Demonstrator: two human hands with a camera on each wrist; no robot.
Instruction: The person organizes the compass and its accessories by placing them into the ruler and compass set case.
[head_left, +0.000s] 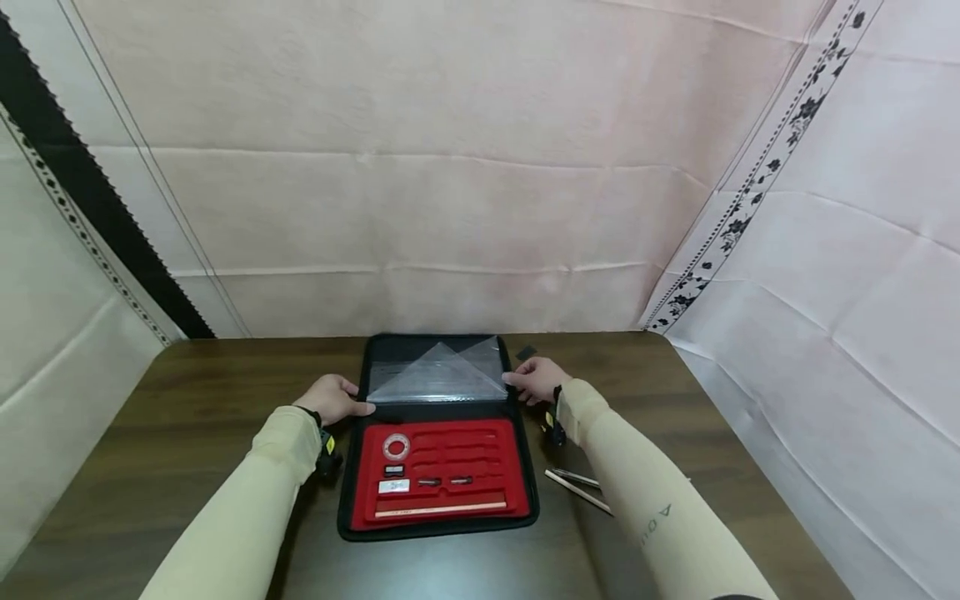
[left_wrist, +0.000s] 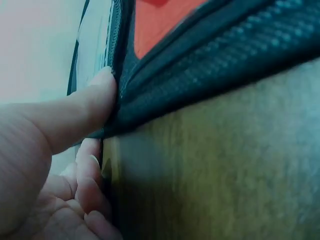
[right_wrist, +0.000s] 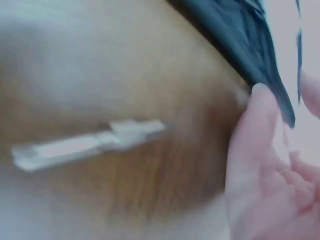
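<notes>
A black zippered case (head_left: 438,536) lies unfolded on the table, its lid (head_left: 431,342) at the far side. Clear plastic flaps (head_left: 450,375) cover the inside of the lid. In the near half sits a red molded tray (head_left: 480,479) holding a white ring (head_left: 396,447), a pale slim stick (head_left: 440,509) and several small pieces. My left hand (head_left: 335,399) pinches the case's left edge near the fold, thumb on the zipper side in the left wrist view. With thumb and fingers, my right hand (head_left: 537,380) pinches the lid's right edge.
Right of the case, a pale stick (head_left: 577,492) and a silvery slender tool (head_left: 576,478) lie on the brown wooden table (head_left: 247,392), partly under the right forearm. A small dark piece (head_left: 527,353) rests beyond the right hand. White cloth (head_left: 450,208) hangs behind.
</notes>
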